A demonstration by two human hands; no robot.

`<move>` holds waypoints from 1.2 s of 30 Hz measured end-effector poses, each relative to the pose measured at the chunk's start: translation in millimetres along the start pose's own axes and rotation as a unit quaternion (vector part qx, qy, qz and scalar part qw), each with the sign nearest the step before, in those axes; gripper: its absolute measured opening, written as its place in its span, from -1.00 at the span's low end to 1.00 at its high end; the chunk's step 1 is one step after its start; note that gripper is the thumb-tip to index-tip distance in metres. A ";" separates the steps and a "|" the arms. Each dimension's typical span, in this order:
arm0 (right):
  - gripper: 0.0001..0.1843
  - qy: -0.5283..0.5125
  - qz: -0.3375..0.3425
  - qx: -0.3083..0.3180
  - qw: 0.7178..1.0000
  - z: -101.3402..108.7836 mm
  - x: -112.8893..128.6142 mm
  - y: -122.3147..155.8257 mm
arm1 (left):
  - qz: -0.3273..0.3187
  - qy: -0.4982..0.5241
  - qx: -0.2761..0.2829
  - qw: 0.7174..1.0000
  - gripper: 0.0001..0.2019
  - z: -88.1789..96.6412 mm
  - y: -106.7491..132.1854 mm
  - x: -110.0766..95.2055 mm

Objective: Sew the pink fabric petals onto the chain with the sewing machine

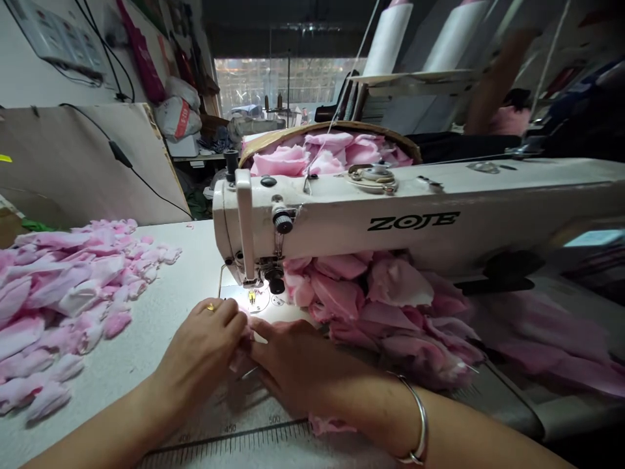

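Observation:
My left hand (208,339), with a ring on one finger, is closed on a small pink fabric piece (240,357) just in front of the sewing machine's needle area. Beside it, my right hand (297,361) pinches the same cloth, with a metal bangle on the wrist. Most of that piece is hidden by my fingers. The lit presser foot (252,296) of the white sewing machine (332,221) stands right behind my hands. Under the machine's arm lies a heap of pink fabric pieces (381,312), close to my right forearm.
More pink pieces (63,280) are piled on the table at the left. A printed ruler scale (234,443) runs along the front edge. Behind the machine sits a basket (415,148) of pink cloth. Two thread cones (388,39) stand above. A person is at the far right.

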State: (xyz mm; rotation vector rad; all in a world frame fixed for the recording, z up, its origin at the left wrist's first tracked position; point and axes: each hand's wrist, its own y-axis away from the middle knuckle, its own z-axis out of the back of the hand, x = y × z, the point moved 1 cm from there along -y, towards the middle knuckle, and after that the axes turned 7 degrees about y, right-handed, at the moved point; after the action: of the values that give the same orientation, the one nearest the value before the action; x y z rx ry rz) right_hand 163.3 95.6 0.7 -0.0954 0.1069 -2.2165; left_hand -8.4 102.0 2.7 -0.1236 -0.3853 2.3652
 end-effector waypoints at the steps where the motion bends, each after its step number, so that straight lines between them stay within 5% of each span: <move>1: -0.82 -0.013 -0.008 -0.002 1.000 1.8 -0.8 0.1 | 0.033 0.028 0.019 0.999 -0.89 -3.8 2.5 5.5; 9: -0.88 -0.120 -0.023 0.010 0.992 11.2 -10.1 -2.3 | 0.123 0.166 0.055 0.977 -0.78 -10.2 18.9 19.0; 20: -0.82 0.010 -0.003 0.031 0.999 10.2 -5.9 -1.0 | 0.141 0.189 0.057 0.970 -0.84 -15.7 19.1 22.2; 24: -0.83 0.019 0.017 0.019 0.999 6.4 -4.6 -0.9 | 0.099 0.119 0.020 0.988 -0.90 -12.0 18.2 17.4; 29: -0.77 0.036 0.022 0.027 0.999 5.6 -2.8 -2.3 | -0.057 -0.038 -0.052 0.996 -0.88 -1.1 13.9 10.0; 36: -0.81 0.056 0.006 0.024 0.998 6.5 -1.0 -3.4 | -0.063 0.045 -0.027 0.997 -0.91 -2.7 16.2 17.2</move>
State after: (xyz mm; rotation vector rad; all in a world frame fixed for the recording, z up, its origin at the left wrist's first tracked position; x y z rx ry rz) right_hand 162.0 98.1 7.5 0.0558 0.1144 -2.2115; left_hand -31.0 103.2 -4.5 -0.2234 -0.4031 2.2170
